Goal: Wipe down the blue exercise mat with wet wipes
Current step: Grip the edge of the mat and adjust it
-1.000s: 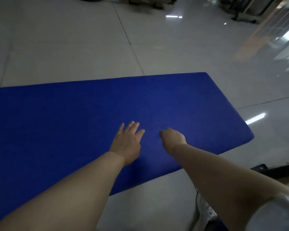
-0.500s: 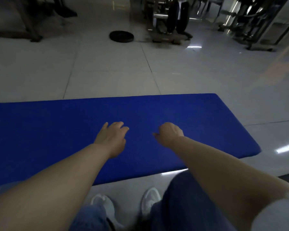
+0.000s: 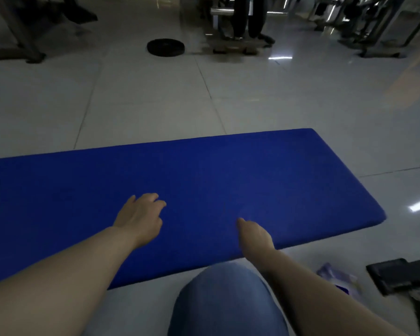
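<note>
Mat: I see the blue exercise mat (image 3: 204, 185) flat on the tiled floor (image 3: 143, 100).
Left hand (image 3: 141, 218): over the mat, fingers loosely curled, holding nothing.
Right hand (image 3: 254, 232): over the mat's near edge; I can't tell its fingers.
Pack: a purplish wipes packet (image 3: 335, 278) lies on the floor beside my right forearm; contents unclear.
</note>
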`<state>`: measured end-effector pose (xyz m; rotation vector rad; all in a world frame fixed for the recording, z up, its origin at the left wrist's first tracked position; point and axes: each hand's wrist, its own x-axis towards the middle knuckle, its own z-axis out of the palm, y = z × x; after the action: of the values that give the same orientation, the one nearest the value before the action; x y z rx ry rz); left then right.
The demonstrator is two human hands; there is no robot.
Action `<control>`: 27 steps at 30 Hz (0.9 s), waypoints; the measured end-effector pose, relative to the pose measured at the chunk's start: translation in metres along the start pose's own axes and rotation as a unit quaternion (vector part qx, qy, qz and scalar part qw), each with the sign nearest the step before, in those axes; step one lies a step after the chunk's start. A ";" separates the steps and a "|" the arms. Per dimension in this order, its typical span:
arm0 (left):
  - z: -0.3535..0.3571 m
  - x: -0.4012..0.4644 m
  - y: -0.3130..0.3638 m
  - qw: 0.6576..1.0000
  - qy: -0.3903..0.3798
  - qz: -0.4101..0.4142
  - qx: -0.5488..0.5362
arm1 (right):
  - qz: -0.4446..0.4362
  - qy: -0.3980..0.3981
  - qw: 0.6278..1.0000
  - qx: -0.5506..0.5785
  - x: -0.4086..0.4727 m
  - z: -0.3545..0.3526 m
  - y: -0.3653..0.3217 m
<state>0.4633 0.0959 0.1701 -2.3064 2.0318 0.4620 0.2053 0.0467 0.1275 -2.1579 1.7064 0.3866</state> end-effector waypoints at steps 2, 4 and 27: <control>0.023 0.005 -0.024 1.000 -0.011 -0.006 0.005 | -0.009 -0.030 0.999 -0.023 0.020 0.018 -0.010; 0.045 0.005 -0.052 0.999 -0.033 -0.016 0.010 | -0.047 -0.044 0.998 -0.024 0.044 0.030 -0.034; 0.232 0.012 -0.229 0.963 -0.254 -0.057 0.062 | -0.210 -0.156 0.948 -0.180 0.161 0.179 -0.108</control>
<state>0.6415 0.1686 -0.0936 -1.9558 1.6236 0.7956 0.3498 0.0070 -0.0897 -2.4673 1.0292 0.9156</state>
